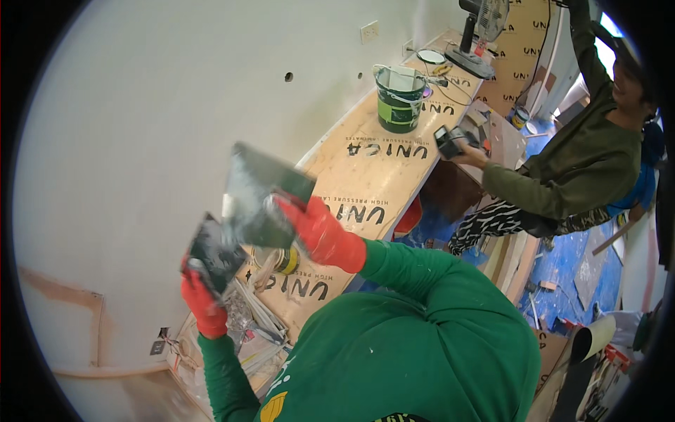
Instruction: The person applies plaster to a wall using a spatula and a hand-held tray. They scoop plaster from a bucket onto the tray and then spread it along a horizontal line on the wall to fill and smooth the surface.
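Note:
My left hand (204,302), in a red glove, is closed on a dark, flat putty spreader (216,254) held up at a slant. My right hand (325,235), gloved in the same red, grips a larger rectangular putty spreader (260,193), its dark face smeared with whitish paste and blurred by motion. The two blades meet or overlap in the view; I cannot tell if they touch. Both are in front of a pale wall (140,155), above a long board-covered counter (330,169).
A green bucket (399,112) and a fan (474,53) stand on the counter. Near my left forearm lie wrapped scraps and strips (253,323) beside a yellow-banded tin (288,260). At the right, a person in an olive top (583,155) holds a dark device (455,142). Blue sheeting (562,281) covers the floor.

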A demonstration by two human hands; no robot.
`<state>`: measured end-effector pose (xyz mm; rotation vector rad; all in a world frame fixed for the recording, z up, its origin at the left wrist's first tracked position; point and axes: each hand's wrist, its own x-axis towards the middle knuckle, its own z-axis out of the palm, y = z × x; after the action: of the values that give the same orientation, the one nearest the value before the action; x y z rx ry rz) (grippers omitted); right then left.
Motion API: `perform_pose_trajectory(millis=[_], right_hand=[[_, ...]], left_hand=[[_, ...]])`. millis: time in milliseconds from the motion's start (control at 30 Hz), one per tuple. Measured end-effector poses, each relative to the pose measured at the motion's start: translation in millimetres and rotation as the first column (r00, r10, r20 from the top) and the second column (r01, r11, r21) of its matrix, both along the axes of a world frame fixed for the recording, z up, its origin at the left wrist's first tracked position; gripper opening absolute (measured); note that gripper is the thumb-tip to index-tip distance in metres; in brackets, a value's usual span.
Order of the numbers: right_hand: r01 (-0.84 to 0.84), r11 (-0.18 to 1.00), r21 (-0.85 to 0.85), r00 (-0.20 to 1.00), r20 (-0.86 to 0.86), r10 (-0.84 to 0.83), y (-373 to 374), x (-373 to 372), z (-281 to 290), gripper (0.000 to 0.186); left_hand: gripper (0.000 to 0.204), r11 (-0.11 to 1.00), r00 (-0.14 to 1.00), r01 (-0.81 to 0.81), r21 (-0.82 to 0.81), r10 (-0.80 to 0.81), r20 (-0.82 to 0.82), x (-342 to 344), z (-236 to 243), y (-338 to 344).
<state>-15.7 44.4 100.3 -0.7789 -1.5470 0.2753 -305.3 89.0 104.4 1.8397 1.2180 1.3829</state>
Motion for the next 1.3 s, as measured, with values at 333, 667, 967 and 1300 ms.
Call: perform_pose_trajectory(millis=[333,667,967,1300], right_hand=[[-0.293,0.947,0.133,0.682,0.723,0.11,14,-29,51,0.053],[-0.056,0.847,-0.529,0.996,-0.088,0.01,31,35,-31,0.027],[-0.208,0.78,-0.59,0.952,-0.304,0.024,12,56,-136,0.024],[0.045,0.929,-0.367,0.727,0.651,0.221,28,-33,-129,0.065]], left_hand=[[0.057,0.966,0.956,-0.071,0.247,0.136,-0.258,-9,-2,-71],[0.076,0.747,0.75,-0.475,0.465,0.621,-0.23,-46,-1,-90],[0.036,0.843,0.758,-0.495,0.209,0.537,-0.37,-73,-96,-104],[0.041,0.923,0.856,-0.377,0.08,0.38,-0.35,-49,-83,-88]])
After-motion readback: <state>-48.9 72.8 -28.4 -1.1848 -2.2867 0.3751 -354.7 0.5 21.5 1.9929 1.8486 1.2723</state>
